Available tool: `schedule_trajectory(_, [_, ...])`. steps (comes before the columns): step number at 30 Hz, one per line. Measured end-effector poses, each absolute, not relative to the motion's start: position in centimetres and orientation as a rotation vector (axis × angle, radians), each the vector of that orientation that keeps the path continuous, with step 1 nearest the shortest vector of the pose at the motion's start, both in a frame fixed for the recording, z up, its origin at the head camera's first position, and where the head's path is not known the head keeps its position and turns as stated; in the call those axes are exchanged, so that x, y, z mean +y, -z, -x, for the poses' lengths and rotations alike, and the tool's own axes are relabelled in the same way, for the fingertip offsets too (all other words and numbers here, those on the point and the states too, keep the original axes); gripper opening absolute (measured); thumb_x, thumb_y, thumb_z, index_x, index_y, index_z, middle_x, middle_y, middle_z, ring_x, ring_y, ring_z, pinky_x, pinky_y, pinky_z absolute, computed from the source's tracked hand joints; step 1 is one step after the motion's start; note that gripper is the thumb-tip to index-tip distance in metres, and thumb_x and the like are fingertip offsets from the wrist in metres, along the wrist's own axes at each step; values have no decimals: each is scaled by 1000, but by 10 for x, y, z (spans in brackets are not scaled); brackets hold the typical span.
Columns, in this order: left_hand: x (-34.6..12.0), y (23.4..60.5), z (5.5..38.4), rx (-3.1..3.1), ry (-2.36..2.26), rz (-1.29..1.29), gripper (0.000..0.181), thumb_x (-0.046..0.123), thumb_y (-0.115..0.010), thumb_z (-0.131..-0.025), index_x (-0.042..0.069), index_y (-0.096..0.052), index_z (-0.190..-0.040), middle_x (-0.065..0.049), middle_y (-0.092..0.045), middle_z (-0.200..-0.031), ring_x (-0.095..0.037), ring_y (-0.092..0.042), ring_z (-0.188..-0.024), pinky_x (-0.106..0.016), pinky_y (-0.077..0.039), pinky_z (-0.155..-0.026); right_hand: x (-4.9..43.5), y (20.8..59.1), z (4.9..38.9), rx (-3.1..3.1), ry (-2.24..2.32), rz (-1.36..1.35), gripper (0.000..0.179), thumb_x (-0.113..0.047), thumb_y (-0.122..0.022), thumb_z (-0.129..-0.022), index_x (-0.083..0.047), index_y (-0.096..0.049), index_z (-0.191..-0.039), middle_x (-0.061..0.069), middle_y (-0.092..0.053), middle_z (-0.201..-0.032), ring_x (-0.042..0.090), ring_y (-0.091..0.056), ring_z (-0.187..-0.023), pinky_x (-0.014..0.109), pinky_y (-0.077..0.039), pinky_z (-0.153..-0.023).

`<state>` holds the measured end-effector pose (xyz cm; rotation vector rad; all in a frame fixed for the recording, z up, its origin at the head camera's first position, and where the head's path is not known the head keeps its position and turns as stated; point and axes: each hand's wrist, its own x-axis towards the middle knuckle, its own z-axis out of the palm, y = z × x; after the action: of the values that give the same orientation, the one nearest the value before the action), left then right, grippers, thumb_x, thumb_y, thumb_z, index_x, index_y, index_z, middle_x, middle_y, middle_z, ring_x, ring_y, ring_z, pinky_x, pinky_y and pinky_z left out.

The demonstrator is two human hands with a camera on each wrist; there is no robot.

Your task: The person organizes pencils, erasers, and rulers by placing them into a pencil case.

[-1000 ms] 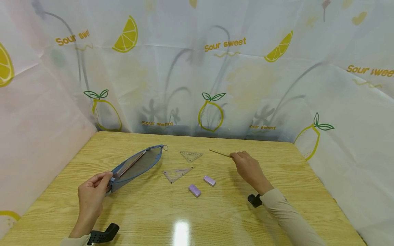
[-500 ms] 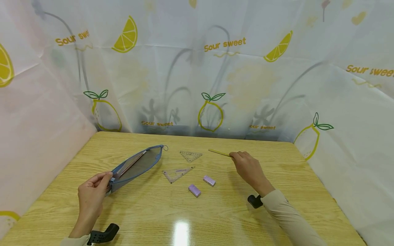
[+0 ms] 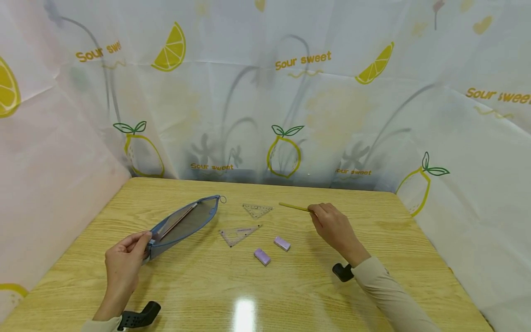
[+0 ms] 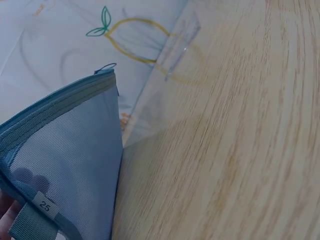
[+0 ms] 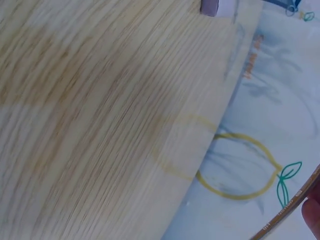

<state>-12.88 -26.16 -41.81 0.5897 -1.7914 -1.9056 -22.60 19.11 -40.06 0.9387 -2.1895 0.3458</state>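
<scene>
My left hand (image 3: 124, 258) grips the near end of a blue mesh pencil case (image 3: 182, 230), thumb on its rim. The case stands with its zipped top open; a long thin stick (image 3: 179, 220) lies inside. In the left wrist view the mesh side of the case (image 4: 75, 150) shows, with some fingertips behind it. My right hand (image 3: 333, 228) pinches a slim yellow-brown pencil (image 3: 292, 206) by one end, above the table's back right part. The right wrist view shows the pencil (image 5: 290, 207) with small printing on it, beside a fingertip.
Two clear set squares (image 3: 257, 210) lie between the hands toward the back. Nearer are two purple erasers (image 3: 262, 257) on the wood-grain table (image 3: 199, 286). A printed lemon curtain (image 3: 232, 101) rises behind the table and along both sides.
The pencil in my right hand has turned slightly, looking wider and yellower, and has shifted a little to the left. My left hand and the pencil case stay put.
</scene>
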Motion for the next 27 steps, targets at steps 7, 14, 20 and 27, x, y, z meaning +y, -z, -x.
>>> schedule_trajectory(7, [-261, 418, 127, -1775, 1899, -561, 8, 13, -72, -89, 6, -76, -91, 6, -70, -71, -4, -63, -62, -16, -50, -52, 184, 398, 223, -2163, -376, -959, 22, 4, -78, -78, 0, -67, -96, 9, -66, -84, 23, -62, -71, 33, -53, -56])
schedule_trajectory(14, [-261, 418, 127, -1797, 1843, -565, 10, 12, -71, -90, 3, -76, -94, 7, -69, -69, -4, -62, -59, -16, -49, -51, 178, 394, 221, -2138, -403, -988, 24, 5, -80, -75, -1, -67, -95, 8, -65, -83, 21, -61, -71, 31, -52, -54])
schedule_trajectory(20, [-262, 416, 127, -1863, 1753, -565, 15, 14, -70, -91, 2, -75, -99, 9, -68, -67, -4, -61, -56, -15, -48, -50, 173, 389, 220, -2106, -421, -1014, 24, 4, -81, -75, -1, -67, -95, 8, -64, -83, 21, -61, -71, 31, -52, -54])
schedule_trajectory(27, [-260, 415, 127, -1851, 1770, -582, 13, 15, -71, -91, 4, -75, -97, 10, -68, -68, -3, -61, -57, -15, -48, -50, 167, 383, 217, -2069, -423, -1050, 24, 3, -81, -75, -2, -68, -93, 7, -65, -84, 20, -61, -72, 30, -52, -55])
